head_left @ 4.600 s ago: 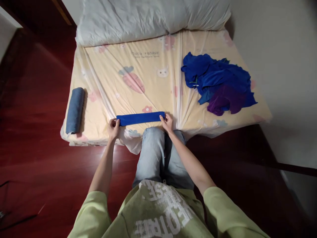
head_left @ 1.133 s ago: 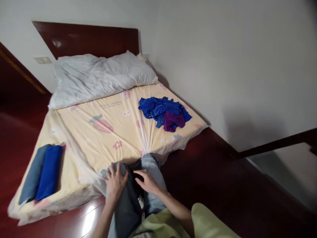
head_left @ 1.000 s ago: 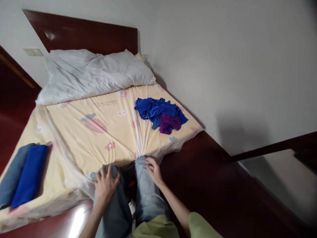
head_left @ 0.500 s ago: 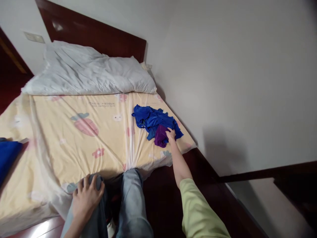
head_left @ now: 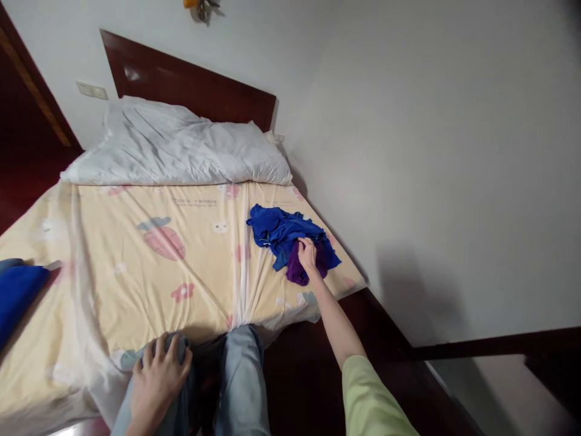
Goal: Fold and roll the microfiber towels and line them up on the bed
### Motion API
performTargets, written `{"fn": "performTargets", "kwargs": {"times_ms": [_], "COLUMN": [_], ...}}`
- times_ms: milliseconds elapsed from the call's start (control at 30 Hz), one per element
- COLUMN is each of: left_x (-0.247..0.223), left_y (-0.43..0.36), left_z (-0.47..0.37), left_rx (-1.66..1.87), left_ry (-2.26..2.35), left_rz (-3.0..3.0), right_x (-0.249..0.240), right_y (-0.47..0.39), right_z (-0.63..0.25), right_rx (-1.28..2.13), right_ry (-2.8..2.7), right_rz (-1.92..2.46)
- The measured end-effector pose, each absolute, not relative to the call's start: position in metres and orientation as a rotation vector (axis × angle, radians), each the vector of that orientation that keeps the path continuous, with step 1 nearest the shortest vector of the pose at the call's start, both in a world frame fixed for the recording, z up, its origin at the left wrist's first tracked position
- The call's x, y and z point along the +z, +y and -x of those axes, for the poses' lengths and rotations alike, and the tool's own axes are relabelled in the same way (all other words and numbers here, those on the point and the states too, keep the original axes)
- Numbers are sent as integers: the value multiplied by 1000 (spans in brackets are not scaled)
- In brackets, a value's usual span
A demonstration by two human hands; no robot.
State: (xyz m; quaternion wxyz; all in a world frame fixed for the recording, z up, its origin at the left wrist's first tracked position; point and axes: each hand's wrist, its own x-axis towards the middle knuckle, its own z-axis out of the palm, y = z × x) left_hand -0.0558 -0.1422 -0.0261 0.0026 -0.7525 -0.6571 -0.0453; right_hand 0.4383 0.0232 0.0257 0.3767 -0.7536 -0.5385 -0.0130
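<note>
My right hand (head_left: 307, 254) reaches out over a crumpled purple cloth (head_left: 298, 274), its fingers curled on the cloth's upper part. Purple fabric shows on both sides of the hand. Behind and beside it lies a bunched heap of blue clothing (head_left: 276, 225) on the right part of the bed. My left hand (head_left: 160, 372) rests on my left knee with fingers apart and nothing in it. What lies under my right fingertips is partly hidden.
A bed with a yellow patterned sheet (head_left: 204, 260) fills the middle. A white quilt (head_left: 181, 148) lies against the dark wooden headboard (head_left: 190, 79). Folded blue fabric (head_left: 20, 297) sits at the left. A white wall (head_left: 431, 151) runs along the right side.
My right hand has shifted left across the purple cloth, and more purple now shows to the hand's right. My left hand stays on the knee. The view has tilted up slightly.
</note>
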Motion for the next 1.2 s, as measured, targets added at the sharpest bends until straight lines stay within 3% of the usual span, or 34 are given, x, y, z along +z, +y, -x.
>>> {"fn": "performTargets", "kwargs": {"times_ms": [233,367,667,933,1067,1200], "left_x": [-29,-36,-29,-36,-36,-32], "left_y": [-143,-142,-145,-143,-142,-142], "left_z": [60,61,61,57,57,59], "left_rx": [-190,-204,-124,-126,-163,-176], "left_ry": [-2040,-2050,-2062,-2077,-2045,-2028], "left_rz": [2383,2354,2374,2355,2365,2368], "right_x": [-17,-17,58,59,78,135], "right_y": [-30,-45,20,64,72,74], "right_z": [-403,-403,-446,-468,-470,-458], "right_rx": [102,111,-110,186,75,-241], "right_ry": [-1595,-1640,-1416,-1324,-1311,-1326], "right_rz": [1885,1880,2091,2525,2495,2153]}}
